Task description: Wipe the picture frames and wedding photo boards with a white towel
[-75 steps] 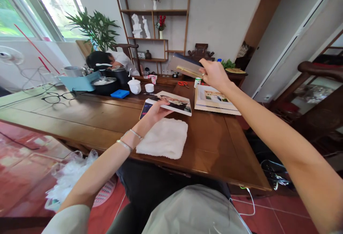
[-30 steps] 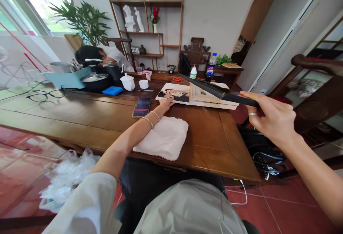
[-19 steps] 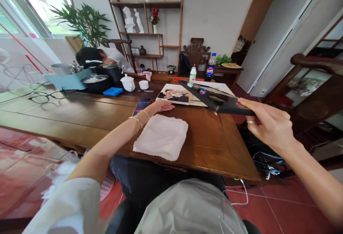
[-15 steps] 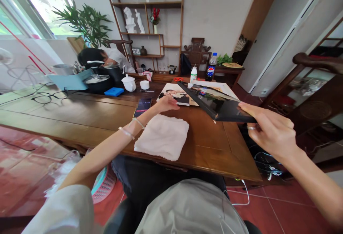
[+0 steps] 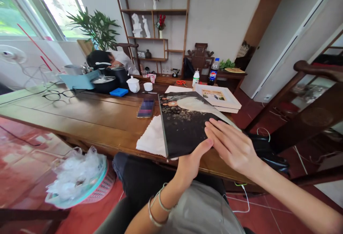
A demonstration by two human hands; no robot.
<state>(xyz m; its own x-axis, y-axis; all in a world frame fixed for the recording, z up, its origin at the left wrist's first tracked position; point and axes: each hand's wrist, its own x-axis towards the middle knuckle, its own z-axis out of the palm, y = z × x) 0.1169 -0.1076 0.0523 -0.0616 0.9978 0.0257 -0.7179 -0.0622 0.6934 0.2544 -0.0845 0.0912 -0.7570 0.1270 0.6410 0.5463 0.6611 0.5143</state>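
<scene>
A dark photo panel (image 5: pixel 184 134) showing a pale gown is tilted over the front of the table, covering part of a white cloth (image 5: pixel 152 137). My left hand (image 5: pixel 194 159) grips its near edge, thumb on top and the other fingers hidden underneath. Flat on the panel's right side lies my right hand (image 5: pixel 230 143), its fingers stretched out over the surface. Behind the panel, a white-framed picture (image 5: pixel 227 100) rests on the table.
A phone (image 5: pixel 146 108) lies left of the panel. Farther back are a white teapot (image 5: pixel 133 84), a cup (image 5: pixel 148 86), red scissors (image 5: pixel 181 82), a small white bottle (image 5: pixel 196 78) and a cola bottle (image 5: pixel 213 72). A basket with plastic bags (image 5: pixel 103 187) stands on the floor.
The photo panel has come left and nearer, over the cloth, with its picture side facing up. My left hand has taken its near edge; my right hand went from gripping it to lying flat.
</scene>
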